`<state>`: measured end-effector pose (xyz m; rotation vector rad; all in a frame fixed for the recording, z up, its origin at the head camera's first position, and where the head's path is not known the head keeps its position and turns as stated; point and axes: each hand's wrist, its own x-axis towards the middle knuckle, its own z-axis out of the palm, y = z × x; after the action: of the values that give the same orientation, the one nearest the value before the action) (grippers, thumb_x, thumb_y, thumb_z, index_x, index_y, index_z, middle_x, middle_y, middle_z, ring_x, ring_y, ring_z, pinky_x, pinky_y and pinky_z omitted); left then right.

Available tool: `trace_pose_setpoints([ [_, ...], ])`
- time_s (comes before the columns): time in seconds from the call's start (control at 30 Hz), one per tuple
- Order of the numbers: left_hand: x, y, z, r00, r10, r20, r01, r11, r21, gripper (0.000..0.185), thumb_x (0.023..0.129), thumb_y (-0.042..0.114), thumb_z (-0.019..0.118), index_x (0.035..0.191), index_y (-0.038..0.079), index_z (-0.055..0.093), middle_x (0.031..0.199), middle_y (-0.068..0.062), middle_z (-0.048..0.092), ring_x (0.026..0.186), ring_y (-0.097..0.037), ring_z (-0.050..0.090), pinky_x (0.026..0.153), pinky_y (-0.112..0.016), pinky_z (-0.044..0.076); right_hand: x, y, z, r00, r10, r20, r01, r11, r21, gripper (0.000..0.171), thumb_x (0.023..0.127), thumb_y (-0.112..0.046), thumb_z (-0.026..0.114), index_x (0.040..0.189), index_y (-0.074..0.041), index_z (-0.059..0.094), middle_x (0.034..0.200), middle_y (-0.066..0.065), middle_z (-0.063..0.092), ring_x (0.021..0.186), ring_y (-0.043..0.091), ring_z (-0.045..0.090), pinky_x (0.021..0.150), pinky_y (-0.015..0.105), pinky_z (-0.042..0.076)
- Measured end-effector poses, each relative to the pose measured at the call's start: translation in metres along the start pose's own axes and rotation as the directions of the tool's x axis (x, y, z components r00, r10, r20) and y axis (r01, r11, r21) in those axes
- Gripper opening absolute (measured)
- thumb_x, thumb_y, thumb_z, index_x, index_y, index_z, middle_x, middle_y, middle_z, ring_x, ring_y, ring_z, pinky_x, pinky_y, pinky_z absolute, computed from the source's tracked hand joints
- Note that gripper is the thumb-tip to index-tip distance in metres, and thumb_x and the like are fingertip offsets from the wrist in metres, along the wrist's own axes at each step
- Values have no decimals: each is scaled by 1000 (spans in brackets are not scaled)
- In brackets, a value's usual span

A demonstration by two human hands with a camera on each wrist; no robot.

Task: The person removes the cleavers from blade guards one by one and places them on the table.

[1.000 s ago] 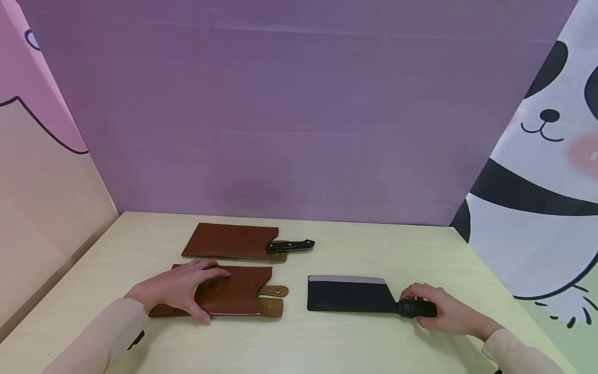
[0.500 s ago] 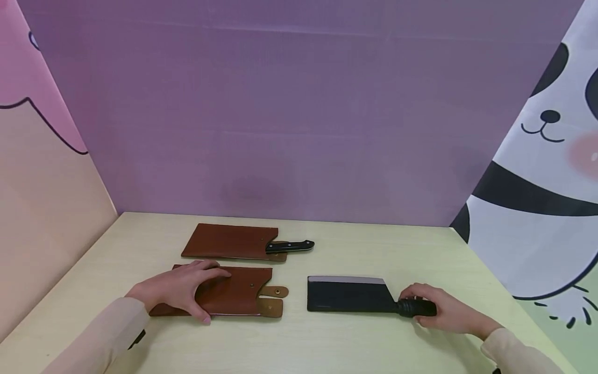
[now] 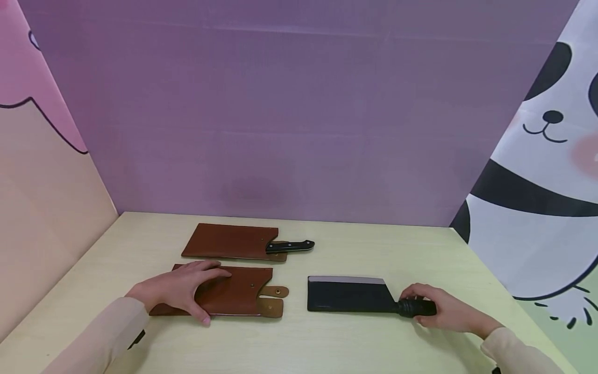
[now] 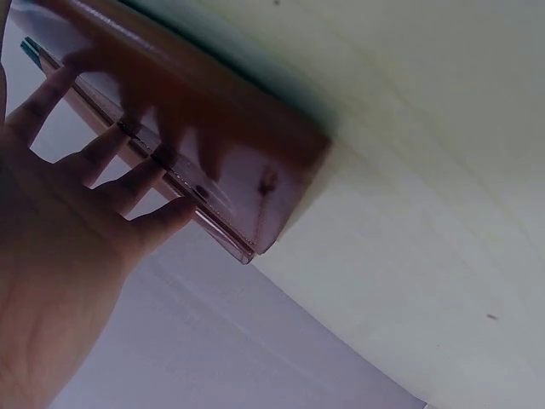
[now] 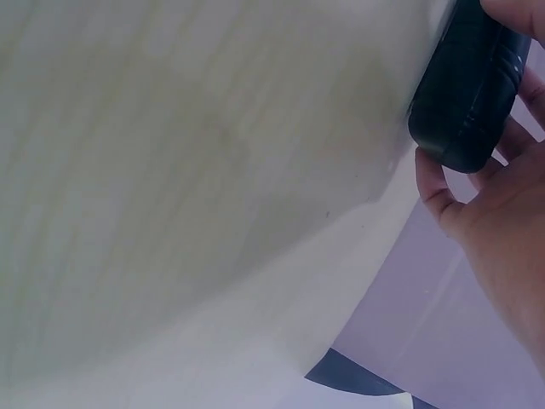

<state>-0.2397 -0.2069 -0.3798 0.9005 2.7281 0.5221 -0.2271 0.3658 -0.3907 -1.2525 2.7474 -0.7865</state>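
My left hand [image 3: 179, 291] lies flat on the left part of a brown leather sheath [image 3: 238, 296], fingers spread on top and thumb along its near edge. The left wrist view shows those fingers [image 4: 102, 162] pressing the sheath [image 4: 230, 145] onto the table. A black cleaver [image 3: 348, 294] lies flat to the right, its blade pointing at the sheath's strap end [image 3: 273, 300]. My right hand [image 3: 444, 311] curls round the cleaver's black handle [image 3: 415, 308]. In the right wrist view, the butt of the handle [image 5: 467, 85] sits in the hand [image 5: 502, 221].
A second brown sheath [image 3: 229, 241] lies behind the first, a black riveted knife handle [image 3: 290, 245] sticking out to its right. The pale wooden table [image 3: 327, 343] is walled by a purple backdrop, a pink panel on the left and a panda panel on the right.
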Motion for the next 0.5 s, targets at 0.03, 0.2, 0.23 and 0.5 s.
trace_pose_setpoints([
  [0.03, 0, 1, -1, 1000, -2, 1, 2, 1000, -1, 97, 55, 68, 72, 137, 28, 39, 145, -14, 29, 133, -40, 26, 95, -67, 26, 0, 0, 0, 1000, -1, 3, 1, 1000, 0, 39, 78, -10, 71, 112, -13, 54, 103, -1, 58, 91, 5, 52, 78, 20, 43],
  [0.2, -2, 3, -4, 1000, -5, 5, 5, 1000, -1, 98, 55, 68, 72, 137, 27, 38, 145, -14, 28, 133, -40, 25, 96, -68, 24, 2, -1, -2, 1000, 14, 11, -14, 1000, -1, 39, 79, -14, 70, 114, -11, 53, 104, 0, 58, 89, 5, 52, 75, 22, 44],
  [0.23, -2, 3, -4, 1000, -4, 5, 4, 1000, -1, 98, 55, 67, 72, 138, 27, 38, 145, -14, 28, 133, -40, 25, 96, -68, 24, 3, -1, -3, 1000, 17, 10, -17, 1000, -1, 39, 79, -15, 70, 114, -10, 53, 104, 0, 58, 88, 5, 52, 74, 22, 44],
  [0.5, -3, 1, -9, 1000, 19, -25, -20, 999, -27, 94, 58, 61, 75, 137, 22, 39, 145, -17, 28, 132, -43, 23, 96, -69, 21, 11, -7, -6, 999, 33, -25, -34, 999, -25, 38, 82, -19, 69, 114, -10, 52, 97, -4, 59, 84, 5, 52, 65, 25, 40],
])
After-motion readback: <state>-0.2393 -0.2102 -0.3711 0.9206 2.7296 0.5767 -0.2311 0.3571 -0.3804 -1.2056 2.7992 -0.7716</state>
